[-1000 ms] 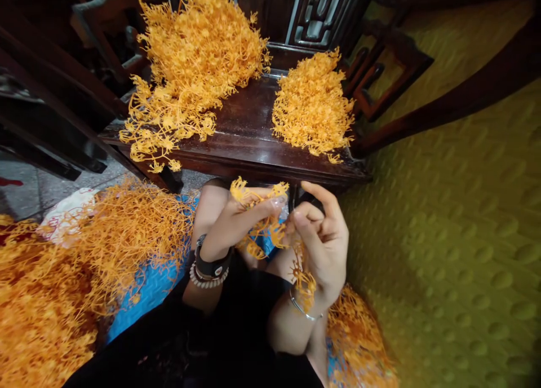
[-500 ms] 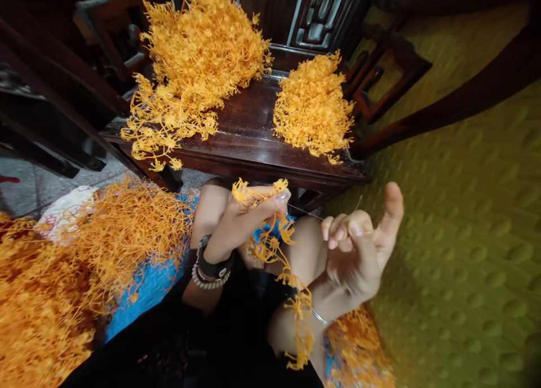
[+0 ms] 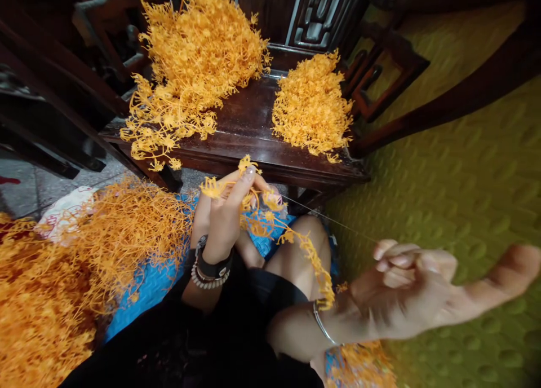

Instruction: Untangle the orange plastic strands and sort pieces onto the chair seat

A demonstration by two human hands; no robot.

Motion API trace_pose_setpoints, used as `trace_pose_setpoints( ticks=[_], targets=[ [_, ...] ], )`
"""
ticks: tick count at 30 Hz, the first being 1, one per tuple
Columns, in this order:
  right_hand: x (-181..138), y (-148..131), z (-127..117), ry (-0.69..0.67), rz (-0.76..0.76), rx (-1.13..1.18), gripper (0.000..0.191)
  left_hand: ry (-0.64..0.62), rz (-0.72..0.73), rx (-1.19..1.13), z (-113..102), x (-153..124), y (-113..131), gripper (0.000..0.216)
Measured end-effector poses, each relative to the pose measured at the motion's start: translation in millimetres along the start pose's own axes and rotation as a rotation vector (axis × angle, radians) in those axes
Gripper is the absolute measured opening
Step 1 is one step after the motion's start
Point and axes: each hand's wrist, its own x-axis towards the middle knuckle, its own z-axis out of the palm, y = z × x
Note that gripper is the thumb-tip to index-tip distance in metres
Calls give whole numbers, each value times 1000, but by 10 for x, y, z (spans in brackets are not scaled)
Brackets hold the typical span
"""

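Observation:
My left hand [image 3: 228,207] is closed in a pinch on a cluster of small orange plastic flowers [image 3: 249,199], held above my knees. A thin thread [image 3: 329,221] runs from that cluster out to my right hand [image 3: 422,292], which is stretched far to the right with its fingers curled on the thread and the thumb sticking out. A strung garland of orange flowers [image 3: 313,258] hangs from the left hand down toward my right wrist, which wears a thin bangle. The left wrist carries a dark watch and a bead bracelet.
A dark wooden seat [image 3: 253,140] in front carries a large orange flower pile [image 3: 198,55] and a smaller pile [image 3: 313,103]. More orange flower sprigs [image 3: 63,275] lie on a blue sheet at my left. Green patterned matting [image 3: 456,168] covers the right side.
My right hand has swept from beside the left hand far out to the right, drawing the thread taut. My left hand rose a little with the flower cluster.

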Motion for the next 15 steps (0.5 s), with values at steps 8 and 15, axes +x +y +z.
trace_pose_setpoints(
  ticks=[8,15],
  targets=[
    [271,666,-607,-244,385,-146,41,332,237,-16,-182,191,28,38],
    [245,1513,-762,-627,501,-700,37,280,193,61,-211,134,97,36]
  ],
)
